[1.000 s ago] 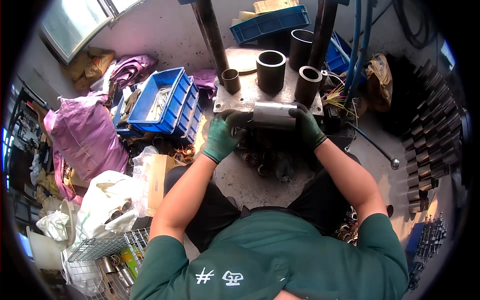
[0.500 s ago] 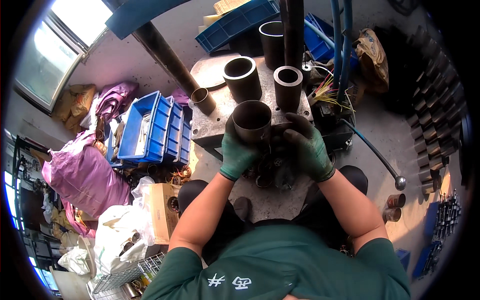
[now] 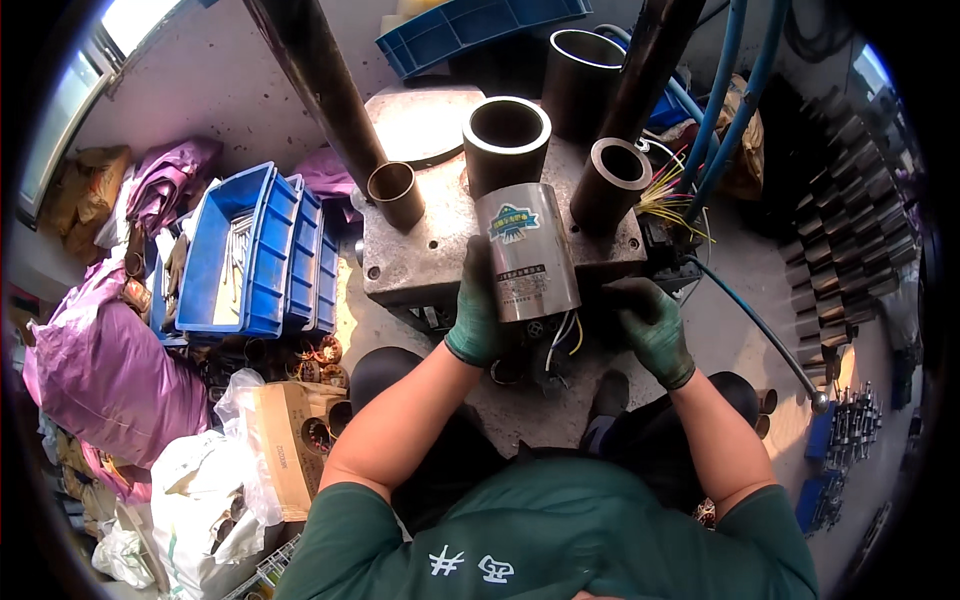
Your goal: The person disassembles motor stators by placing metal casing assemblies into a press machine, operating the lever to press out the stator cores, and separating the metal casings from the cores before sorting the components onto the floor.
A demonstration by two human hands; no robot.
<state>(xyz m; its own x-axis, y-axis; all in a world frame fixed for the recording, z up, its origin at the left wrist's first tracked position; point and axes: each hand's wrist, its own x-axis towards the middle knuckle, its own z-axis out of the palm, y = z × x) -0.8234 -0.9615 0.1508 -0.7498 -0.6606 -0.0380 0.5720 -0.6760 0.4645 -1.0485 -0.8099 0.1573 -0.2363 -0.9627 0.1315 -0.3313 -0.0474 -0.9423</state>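
Observation:
A silvery metal cylinder point(image 3: 530, 270), with a printed label on its side, is tilted over the near edge of the machine's plate. White and yellow wires point(image 3: 566, 336) hang out of its lower end. My left hand point(image 3: 476, 315), in a green glove with darkened fingers, grips the cylinder along its left side. My right hand point(image 3: 655, 330), gloved the same way, is just right of the cylinder's lower end. Its fingers point toward it, partly spread, with a small gap visible. Behind the cylinder, a thick dark steel sleeve point(image 3: 507, 150) stands on the metal plate point(image 3: 450, 255).
A thin short ring point(image 3: 397, 197) and another thick sleeve point(image 3: 610, 187) stand on the plate between two dark columns. Stacked blue crates point(image 3: 228, 255) are at left, beside a purple sack point(image 3: 115, 370) and a cardboard box point(image 3: 283, 450). A ball-ended lever point(image 3: 765, 335) sticks out at right.
The cylinder has turned from showing its open mouth to showing its labelled side, with wires now visible below. My right hand has moved lower and slightly right. The whole view has shifted.

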